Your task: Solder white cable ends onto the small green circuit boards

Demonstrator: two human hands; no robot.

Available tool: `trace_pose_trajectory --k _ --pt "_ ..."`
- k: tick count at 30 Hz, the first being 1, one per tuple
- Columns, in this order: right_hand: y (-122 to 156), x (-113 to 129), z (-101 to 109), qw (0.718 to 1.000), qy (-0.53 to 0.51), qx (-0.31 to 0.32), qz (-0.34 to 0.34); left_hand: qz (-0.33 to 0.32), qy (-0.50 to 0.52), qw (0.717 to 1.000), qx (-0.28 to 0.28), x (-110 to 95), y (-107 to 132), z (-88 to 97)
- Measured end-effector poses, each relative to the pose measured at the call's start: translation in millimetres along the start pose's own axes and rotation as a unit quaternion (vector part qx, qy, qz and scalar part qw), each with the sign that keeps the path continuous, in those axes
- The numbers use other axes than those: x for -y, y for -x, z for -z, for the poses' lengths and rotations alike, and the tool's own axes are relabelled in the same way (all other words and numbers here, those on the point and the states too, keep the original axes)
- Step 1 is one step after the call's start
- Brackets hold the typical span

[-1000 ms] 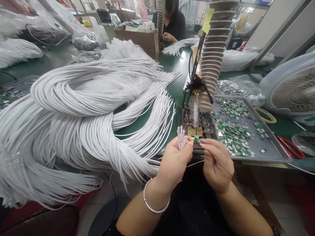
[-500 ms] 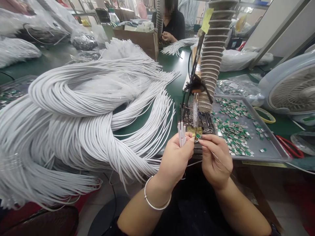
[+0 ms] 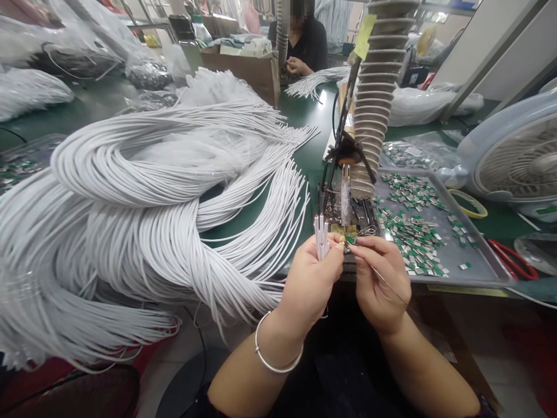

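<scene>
Green bench [image 3: 307, 110], yellow tag [image 3: 365, 36] above: left hand [image 3: 310, 281] grips cables [image 3: 321, 237], right hand [image 3: 382, 290] pinches wire [image 3: 385, 279].

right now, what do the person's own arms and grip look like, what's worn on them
Left grip and right grip are ungloved. Left forearm and right forearm are bare up to dark sleeves. A thin, round, silvery bangle circles the left wrist; the right shows none.

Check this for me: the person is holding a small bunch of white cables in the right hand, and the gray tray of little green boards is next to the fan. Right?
Not quite: the bunch of white cables is in the left hand, not the right hand, as the head view shows. The gray tray of little green boards is indeed next to the fan.
</scene>
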State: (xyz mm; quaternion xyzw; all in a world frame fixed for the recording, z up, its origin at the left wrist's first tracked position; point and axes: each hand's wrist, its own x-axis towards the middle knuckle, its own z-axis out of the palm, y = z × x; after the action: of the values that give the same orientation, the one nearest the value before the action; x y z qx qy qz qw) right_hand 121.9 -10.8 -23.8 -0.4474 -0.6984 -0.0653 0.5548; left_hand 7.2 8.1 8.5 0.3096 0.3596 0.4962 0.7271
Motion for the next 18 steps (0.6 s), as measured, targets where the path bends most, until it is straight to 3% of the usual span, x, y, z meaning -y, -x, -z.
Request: trace_pose_trajectory --k 7,18 --pt "1 -2 0 1.000 0.000 -0.008 0.008 -0.004 0.003 1.000 0.007 1 0 0.8" --pt "12 -7 3 0.998 -0.044 0.003 -0.036 0.020 -0.038 0.999 0.011 11 1 9.0"
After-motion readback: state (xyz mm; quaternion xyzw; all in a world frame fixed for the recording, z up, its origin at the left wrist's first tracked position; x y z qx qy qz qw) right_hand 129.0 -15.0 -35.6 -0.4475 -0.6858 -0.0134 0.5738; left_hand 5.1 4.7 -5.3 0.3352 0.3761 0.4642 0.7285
